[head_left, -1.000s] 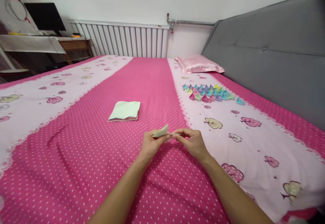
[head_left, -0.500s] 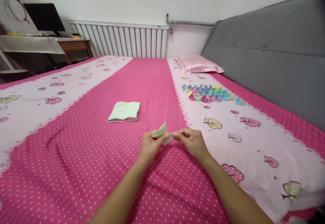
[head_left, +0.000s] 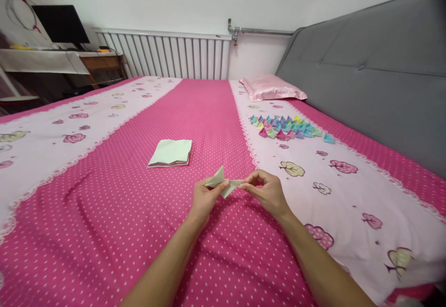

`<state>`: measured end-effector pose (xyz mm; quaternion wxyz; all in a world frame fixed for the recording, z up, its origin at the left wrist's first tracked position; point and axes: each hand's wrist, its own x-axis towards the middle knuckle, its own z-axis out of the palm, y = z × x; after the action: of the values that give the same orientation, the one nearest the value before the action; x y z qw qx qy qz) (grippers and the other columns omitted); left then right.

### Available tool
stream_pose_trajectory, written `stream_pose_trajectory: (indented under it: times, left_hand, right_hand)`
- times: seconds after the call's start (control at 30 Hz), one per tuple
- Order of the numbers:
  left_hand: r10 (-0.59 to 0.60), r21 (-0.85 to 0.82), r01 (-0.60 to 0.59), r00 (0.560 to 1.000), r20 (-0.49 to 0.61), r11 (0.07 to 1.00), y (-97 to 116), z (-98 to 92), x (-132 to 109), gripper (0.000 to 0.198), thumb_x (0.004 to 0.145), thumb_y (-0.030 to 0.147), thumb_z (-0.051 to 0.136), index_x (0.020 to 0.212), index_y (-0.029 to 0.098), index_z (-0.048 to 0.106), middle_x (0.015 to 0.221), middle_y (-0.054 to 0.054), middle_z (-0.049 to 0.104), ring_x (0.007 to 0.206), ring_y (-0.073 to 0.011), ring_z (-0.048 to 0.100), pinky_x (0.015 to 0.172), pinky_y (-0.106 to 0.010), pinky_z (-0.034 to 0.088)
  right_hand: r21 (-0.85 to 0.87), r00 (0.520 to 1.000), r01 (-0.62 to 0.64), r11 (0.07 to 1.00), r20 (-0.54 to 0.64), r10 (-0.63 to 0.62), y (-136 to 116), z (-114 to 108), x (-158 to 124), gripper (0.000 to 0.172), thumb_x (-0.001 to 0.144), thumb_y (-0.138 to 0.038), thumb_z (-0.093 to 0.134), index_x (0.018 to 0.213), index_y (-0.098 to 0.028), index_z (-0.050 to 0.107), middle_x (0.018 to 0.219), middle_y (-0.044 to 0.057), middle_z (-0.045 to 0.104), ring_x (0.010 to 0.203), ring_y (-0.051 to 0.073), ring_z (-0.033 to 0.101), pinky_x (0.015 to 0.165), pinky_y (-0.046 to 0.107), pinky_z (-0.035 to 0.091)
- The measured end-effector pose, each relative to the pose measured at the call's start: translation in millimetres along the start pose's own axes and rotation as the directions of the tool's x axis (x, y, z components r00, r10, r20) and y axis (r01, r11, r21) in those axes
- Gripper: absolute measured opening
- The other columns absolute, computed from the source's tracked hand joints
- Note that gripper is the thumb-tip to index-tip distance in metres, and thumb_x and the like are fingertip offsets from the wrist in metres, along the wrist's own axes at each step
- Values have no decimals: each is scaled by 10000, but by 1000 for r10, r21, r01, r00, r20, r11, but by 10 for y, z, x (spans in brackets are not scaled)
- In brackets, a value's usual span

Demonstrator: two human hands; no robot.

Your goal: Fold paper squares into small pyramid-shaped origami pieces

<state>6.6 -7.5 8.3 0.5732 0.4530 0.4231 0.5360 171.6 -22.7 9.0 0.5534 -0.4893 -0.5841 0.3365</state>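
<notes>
A small pale green folded paper (head_left: 223,182) is held just above the pink dotted bedspread (head_left: 114,214). My left hand (head_left: 205,199) pinches its left side, and my right hand (head_left: 266,192) pinches its right tip with thumb and forefinger. A flat stack of paper sheets (head_left: 170,153), pale green on top, lies on the bed a little ahead and to the left of my hands. Several small folded paper pieces (head_left: 287,127) in pink, blue, green and yellow sit in rows farther ahead on the right.
A pink satin pillow (head_left: 272,88) lies at the far right by the grey padded headboard (head_left: 369,70). A white radiator (head_left: 170,56) runs along the far wall. A desk with a dark monitor (head_left: 61,22) stands at the far left.
The paper has been turned and opened a little between my fingers: its point now tilts up to the left. Both hands stay in nearly the same spot.
</notes>
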Motion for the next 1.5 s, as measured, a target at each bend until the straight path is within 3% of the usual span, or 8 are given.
stream_pose_trajectory:
  times: [0.13,0.3,0.5,0.8,0.97,1.13,1.27,1.5]
  left_hand:
    - [-26,-2,26,998,64,1000,-12,14,-14,238,559,323,776,648,118,694,606,-32,646,556,-116,534,569,-253,423]
    - [-61,16,59,982,176,998,-12,14,-21,258,630,355,732,715,113,707,643,-60,666,560,-112,553,549,-223,417]
    - [-90,35,87,990,113,996,18,-52,15,274,616,375,737,697,122,668,589,-33,631,450,-72,486,421,-179,344]
    - [-100,-35,106,983,154,994,16,-18,-11,274,591,325,756,750,134,639,603,-17,642,505,-85,544,496,-189,400]
    - [-100,-12,103,979,175,995,-27,-35,8,270,621,319,737,785,130,635,615,-26,645,519,-93,563,517,-197,420]
    - [-103,-24,108,983,155,994,-44,-30,14,261,626,316,732,783,125,649,624,-35,657,542,-96,584,556,-200,440]
    - [-123,-47,134,974,189,990,-19,-22,6,213,635,305,728,694,108,672,632,-50,667,560,-91,592,577,-185,449]
    - [-139,-164,194,944,298,967,55,-27,-9,211,685,302,690,783,116,705,775,-74,700,673,-124,628,676,-216,492]
  right_hand:
    - [123,996,-29,992,88,18,-9,62,0,465,602,-321,767,996,-183,560,828,43,661,733,166,637,668,291,516]
    - [137,993,-60,989,111,45,-20,99,-13,300,698,-316,683,941,-171,585,721,9,608,663,136,596,602,254,487]
    - [122,998,-30,992,62,22,-2,22,8,312,705,-310,673,967,-168,581,743,23,598,681,146,590,598,256,492]
    - [88,979,-118,989,179,101,-42,27,-10,298,718,-298,646,975,-147,665,870,81,690,783,202,650,637,297,529]
    - [25,985,-21,999,170,17,-58,30,-15,173,745,-245,605,862,-178,713,827,60,708,759,193,650,654,299,515]
    - [-92,978,160,983,152,-145,-91,33,-30,198,762,-162,546,833,-211,724,791,41,683,711,155,625,578,245,479]
    - [-134,946,306,942,154,-285,-87,13,-38,219,759,-119,532,816,-222,717,791,33,669,720,146,618,621,257,492]
    - [-198,874,483,853,165,-456,-52,-34,-21,255,746,-57,521,834,-216,700,806,36,657,738,151,616,640,277,506]
